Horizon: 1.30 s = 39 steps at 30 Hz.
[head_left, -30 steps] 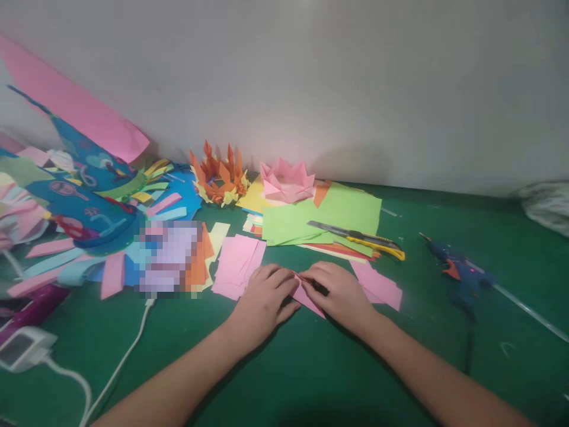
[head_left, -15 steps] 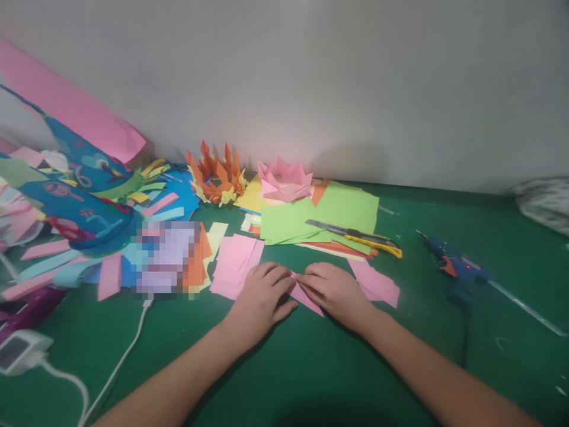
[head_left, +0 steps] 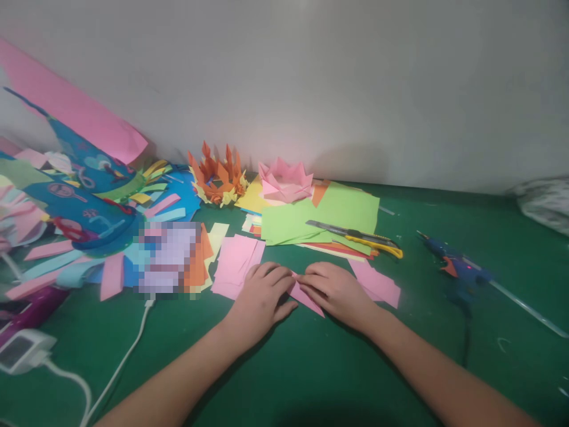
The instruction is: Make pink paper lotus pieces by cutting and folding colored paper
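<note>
A folded piece of pink paper (head_left: 307, 298) lies on the green tabletop with a pointed end toward me. My left hand (head_left: 267, 293) rests on its left side, fingers curled over the upper edge and thumb at the table. From the other side my right hand (head_left: 335, 292) pinches the paper near its top with the fingertips. Left of my left hand is a stack of pink paper sheets (head_left: 235, 264). More pink paper pieces (head_left: 377, 283) lie beside my right hand, partly covered by it.
Behind my hands, a yellow utility knife (head_left: 368, 239) lies on green paper (head_left: 288, 222). A pink paper crown (head_left: 285, 182) and an orange one (head_left: 217, 178) stand near the wall. Blue cone hats (head_left: 95, 216) fill the left; a blue glue gun (head_left: 464, 270) lies right.
The view has shifted very slightly. Both hands stay in the same place on the folded pink paper, with no clear movement.
</note>
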Available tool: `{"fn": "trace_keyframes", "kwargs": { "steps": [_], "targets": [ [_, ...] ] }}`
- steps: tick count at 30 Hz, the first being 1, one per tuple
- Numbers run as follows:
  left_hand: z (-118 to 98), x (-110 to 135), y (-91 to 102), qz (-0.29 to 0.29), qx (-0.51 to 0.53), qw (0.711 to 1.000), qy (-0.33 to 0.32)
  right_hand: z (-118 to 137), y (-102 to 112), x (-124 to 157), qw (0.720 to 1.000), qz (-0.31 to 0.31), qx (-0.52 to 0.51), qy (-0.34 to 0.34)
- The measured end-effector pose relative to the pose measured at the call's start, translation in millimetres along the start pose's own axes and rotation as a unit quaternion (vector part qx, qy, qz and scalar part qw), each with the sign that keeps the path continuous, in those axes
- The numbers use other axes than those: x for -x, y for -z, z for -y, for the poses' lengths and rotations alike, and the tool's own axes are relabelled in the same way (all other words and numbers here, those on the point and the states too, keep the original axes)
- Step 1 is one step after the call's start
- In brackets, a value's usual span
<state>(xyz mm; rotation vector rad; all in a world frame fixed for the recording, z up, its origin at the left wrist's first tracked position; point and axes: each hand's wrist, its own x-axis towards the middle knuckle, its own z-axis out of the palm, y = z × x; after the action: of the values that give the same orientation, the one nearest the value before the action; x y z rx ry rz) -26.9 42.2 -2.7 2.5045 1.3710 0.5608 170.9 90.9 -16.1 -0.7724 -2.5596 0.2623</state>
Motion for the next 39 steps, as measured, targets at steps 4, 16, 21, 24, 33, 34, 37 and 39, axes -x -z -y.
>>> {"fn": "trace_keyframes", "kwargs": {
  "steps": [4,16,21,24,33,34,37,39],
  "targets": [
    [0.6,0.1,-0.3,0.003,0.0,1.0,0.0,-0.8,-0.7,0.1,1.0,0.002,0.012,0.01],
    [0.9,0.3,0.8,-0.002,-0.012,1.0,0.002,-1.1,0.2,-0.3,0.995,0.027,0.081,0.05],
    [1.2,0.4,-1.1,0.003,-0.019,1.0,0.013,0.1,1.9,-0.9,0.994,0.033,0.084,0.054],
    [2.1,0.9,-2.3,0.003,-0.046,0.999,0.011,0.4,2.3,-1.4,0.995,0.032,0.08,0.052],
    [2.6,0.6,-3.3,0.021,-0.066,0.998,0.001,-3.2,8.8,0.1,0.998,0.035,0.039,0.034],
    [2.6,0.6,-3.4,0.023,-0.065,0.998,0.002,-3.6,9.0,0.3,0.998,0.03,0.037,0.035],
    [2.5,0.6,-3.3,0.023,-0.062,0.998,0.007,-5.1,7.3,1.0,0.998,0.024,0.033,0.038],
    [2.3,0.4,-3.0,0.02,-0.06,0.998,0.008,-6.0,5.3,1.5,0.998,0.024,0.034,0.04]
  ]
}}
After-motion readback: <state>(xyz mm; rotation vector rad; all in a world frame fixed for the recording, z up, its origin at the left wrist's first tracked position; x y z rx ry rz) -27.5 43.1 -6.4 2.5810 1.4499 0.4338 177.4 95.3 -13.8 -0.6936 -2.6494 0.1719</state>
